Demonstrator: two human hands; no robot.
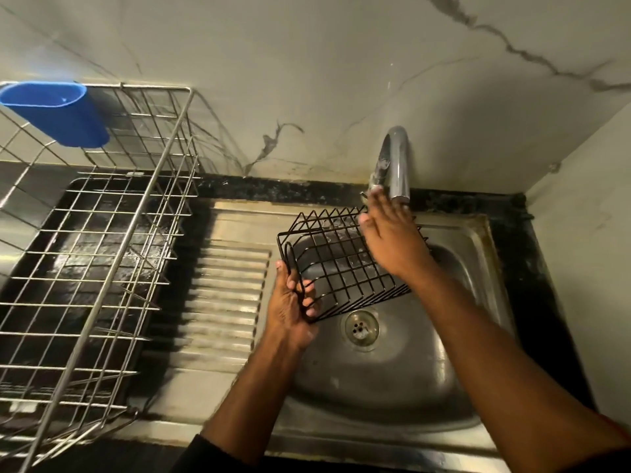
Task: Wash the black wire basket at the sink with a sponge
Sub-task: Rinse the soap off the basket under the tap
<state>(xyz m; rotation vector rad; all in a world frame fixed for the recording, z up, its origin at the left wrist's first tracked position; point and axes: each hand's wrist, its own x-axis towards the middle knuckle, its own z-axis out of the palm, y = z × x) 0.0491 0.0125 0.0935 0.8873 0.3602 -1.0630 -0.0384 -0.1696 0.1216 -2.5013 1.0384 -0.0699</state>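
Nearest the viewer, two bare forearms reach over the front rim of a stainless steel sink (471,418), a dark sleeve showing at the left elbow. The sink's round drain strainer (362,327) lies just beyond the left wrist. The left hand (290,305) grasps the black wire basket (341,264) at its near left corner, fingers curled round the wires, holding it tilted over the bowl just beyond the drain. The right hand (389,230) lies flat and released, fingers straight, across the basket's far right side, fingertips up near the spout of the chrome tap (396,162); whether they touch the spout cannot be told. To the left of the bowl runs the ribbed steel drainboard (225,291), and left of that a silver wire dish rack (102,254) stands on a wet black stone counter (85,240). A blue plastic cutlery holder (61,114) hangs on the rack's far rim. Behind everything rises a pale marble-look wall (307,63) with grey veins, meeting a side wall at the right corner. No writing or brand can be read anywhere.
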